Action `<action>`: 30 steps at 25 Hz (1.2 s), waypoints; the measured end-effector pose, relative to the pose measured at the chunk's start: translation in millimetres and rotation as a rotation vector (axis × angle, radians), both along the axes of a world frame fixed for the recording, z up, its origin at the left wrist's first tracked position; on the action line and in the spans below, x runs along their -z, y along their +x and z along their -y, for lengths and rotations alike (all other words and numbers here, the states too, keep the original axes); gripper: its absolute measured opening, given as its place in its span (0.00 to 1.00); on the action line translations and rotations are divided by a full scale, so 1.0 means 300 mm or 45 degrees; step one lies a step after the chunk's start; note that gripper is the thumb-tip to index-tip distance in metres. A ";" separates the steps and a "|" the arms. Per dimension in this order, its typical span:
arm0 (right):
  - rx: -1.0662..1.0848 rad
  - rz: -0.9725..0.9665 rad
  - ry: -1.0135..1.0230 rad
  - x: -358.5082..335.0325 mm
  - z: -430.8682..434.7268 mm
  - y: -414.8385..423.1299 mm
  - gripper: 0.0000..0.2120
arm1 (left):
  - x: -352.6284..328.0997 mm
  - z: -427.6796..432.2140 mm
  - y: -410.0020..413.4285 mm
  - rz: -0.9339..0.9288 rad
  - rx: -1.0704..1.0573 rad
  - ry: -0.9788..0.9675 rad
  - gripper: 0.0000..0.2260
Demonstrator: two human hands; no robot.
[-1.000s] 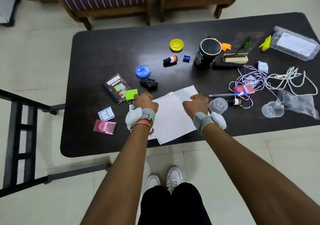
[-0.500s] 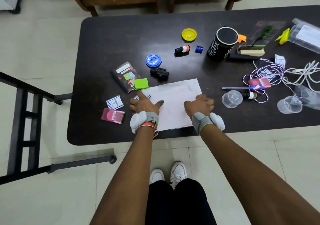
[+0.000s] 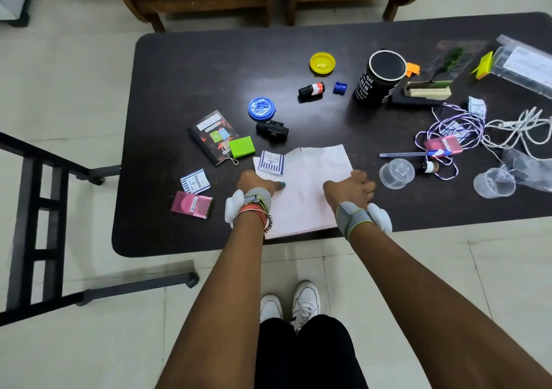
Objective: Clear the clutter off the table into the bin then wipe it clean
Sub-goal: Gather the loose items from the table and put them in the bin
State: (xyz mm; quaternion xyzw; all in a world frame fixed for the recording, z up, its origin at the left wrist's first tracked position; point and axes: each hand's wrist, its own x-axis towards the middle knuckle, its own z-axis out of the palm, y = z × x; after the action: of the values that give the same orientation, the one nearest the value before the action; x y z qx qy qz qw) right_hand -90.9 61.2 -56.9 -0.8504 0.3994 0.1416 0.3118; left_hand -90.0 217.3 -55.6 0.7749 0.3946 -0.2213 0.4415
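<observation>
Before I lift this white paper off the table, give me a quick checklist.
1. The left hand is on the white paper's left edge: ok.
2. The right hand is at its right edge: ok.
3. Firm pinch on the sheet: cannot tell, fingertips hidden.
4. Nothing lying on the paper: not ok, a blue-striped sachet sits on its far left corner.
5. The clear plastic cup is apart from the paper: ok.
6. A bin within reach: cannot tell, none in view.

The dark table (image 3: 185,68) had a glossy sheen; the white sheet (image 3: 307,188) was matt paper; cups (image 3: 396,173) were clear plastic.
</observation>
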 end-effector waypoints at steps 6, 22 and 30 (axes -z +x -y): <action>0.085 -0.019 0.115 -0.015 0.024 0.023 0.28 | 0.000 0.006 0.024 0.166 -0.017 -0.135 0.18; 0.822 0.383 0.594 -0.107 0.008 -0.016 0.42 | -0.100 0.015 0.065 0.438 -0.584 -0.703 0.19; 1.225 0.488 0.834 -0.128 -0.016 0.057 0.49 | -0.081 0.001 0.093 0.531 -0.633 -0.952 0.13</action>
State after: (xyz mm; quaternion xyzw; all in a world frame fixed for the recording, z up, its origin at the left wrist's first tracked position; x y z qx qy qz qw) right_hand -73.9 65.9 -18.6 -0.4452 0.6110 -0.0552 0.6523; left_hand -62.0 216.9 -31.4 0.4734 0.3643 -0.0758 0.7984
